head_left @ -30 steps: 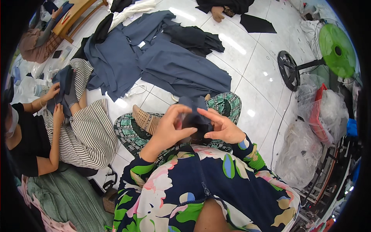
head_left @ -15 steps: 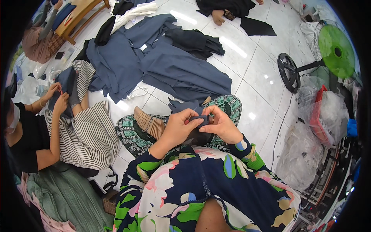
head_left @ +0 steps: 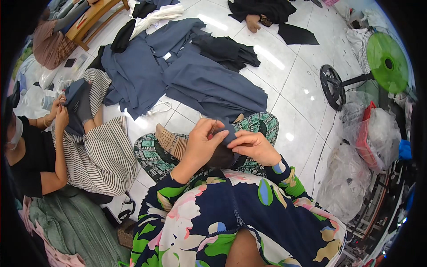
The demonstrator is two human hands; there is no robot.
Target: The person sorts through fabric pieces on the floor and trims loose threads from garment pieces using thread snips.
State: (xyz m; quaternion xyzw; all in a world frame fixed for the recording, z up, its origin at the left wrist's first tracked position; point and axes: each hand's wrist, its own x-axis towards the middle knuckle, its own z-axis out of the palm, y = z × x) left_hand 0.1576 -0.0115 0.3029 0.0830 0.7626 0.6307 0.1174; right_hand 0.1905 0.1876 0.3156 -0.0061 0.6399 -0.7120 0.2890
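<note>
Blue-grey cloth (head_left: 230, 130) in fingers (head_left: 245, 139), red basket (head_left: 363, 139) amid clear plastic (head_left: 343, 183)

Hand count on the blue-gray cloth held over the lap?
2: the left hand at the left side of the cloth, the right hand at its right edge. Some fingertips are hidden.

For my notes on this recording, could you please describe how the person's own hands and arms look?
The left hand and right hand are bare and ungloved. The sleeves are navy, patterned with green, blue and beige shapes, and end near the wrists.
</note>
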